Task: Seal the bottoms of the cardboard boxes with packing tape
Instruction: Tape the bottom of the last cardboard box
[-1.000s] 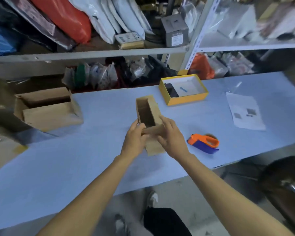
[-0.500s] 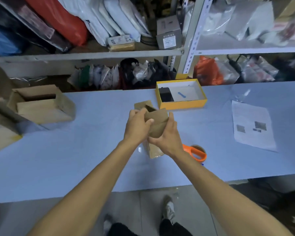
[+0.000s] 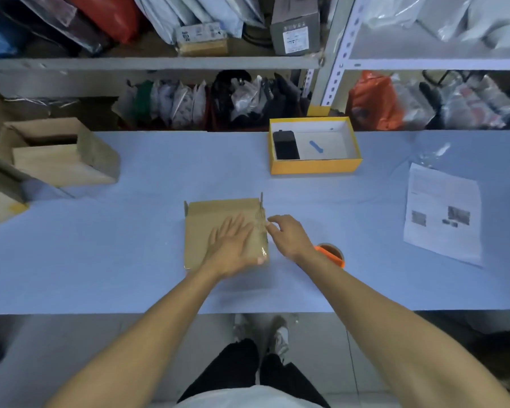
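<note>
Pale blue tabletop (image 3: 130, 260) w/ cluttered shelves behind. Small brown cardboard box (image 3: 218, 228) lay mid-tabletop, bottom up. Left hand (image 3: 233, 245) pressed flat on it, fingers straight; right hand (image 3: 289, 234), fingers loosely curled, touched its right edge, holding nothing. Best keep flaps flush (no gap), then fetch orange tape dispenser (image 3: 331, 254). Count: 1 dispenser, 2 brown boxes (image 3: 59, 154), 1 yellow tray-box (image 3: 315, 167), 1 printed sheet (image 3: 442, 213).
</note>
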A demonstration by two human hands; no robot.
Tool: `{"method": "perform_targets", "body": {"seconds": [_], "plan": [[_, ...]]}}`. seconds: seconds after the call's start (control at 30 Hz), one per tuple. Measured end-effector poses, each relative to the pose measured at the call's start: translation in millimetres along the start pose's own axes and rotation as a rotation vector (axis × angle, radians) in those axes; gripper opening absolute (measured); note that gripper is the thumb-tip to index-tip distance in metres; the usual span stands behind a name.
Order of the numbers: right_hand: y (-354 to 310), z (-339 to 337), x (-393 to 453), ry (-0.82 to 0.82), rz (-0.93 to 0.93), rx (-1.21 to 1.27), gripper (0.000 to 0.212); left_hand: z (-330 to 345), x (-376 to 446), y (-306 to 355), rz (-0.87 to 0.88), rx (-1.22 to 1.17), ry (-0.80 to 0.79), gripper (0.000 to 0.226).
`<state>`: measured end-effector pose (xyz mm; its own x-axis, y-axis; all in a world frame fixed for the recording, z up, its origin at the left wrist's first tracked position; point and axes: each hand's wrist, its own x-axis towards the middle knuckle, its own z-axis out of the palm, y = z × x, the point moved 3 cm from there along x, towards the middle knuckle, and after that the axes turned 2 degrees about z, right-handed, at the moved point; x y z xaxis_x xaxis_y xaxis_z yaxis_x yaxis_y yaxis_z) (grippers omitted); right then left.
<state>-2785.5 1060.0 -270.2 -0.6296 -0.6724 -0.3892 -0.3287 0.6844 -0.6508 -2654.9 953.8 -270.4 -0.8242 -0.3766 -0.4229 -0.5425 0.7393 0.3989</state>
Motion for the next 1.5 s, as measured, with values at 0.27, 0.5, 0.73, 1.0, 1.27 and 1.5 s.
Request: {"method": "perform_targets", "body": {"seconds": [0.27,0.5,0.73,1.0,1.27,1.5], "plan": [[74.2,-15.3,-39.0,0.092,0.112,-0.416,0.048,23.3,12.5,-5.0,0.135,0.233,0.092,0.107],[97.2,2.4,-45.4,0.065,0.146,-0.562,0.069,22.9,13.3,3.0,0.238,0.246,0.031,0.096],[88.7,-42.9,-37.4,0.285,0.091,-0.066,0.048,22.9,16.3,29.9,0.236,0.102,0.037,0.085],[77.4,-64.7,-43.5,0.152,-0.109,-0.005,0.050,-7.8,40.4,55.0,-0.046,-0.976,0.078,0.023],[77.3,-65.0,-35.0,0.135,-0.265,0.059,0.058,2.7,41.3,49.0,-0.145,-1.014,0.101,0.020],[71.4,-69.0,-23.2,0.064,-0.318,0.135,0.062,-2.2,36.1,52.6,-0.135,-1.079,-0.037,0.020]]}}
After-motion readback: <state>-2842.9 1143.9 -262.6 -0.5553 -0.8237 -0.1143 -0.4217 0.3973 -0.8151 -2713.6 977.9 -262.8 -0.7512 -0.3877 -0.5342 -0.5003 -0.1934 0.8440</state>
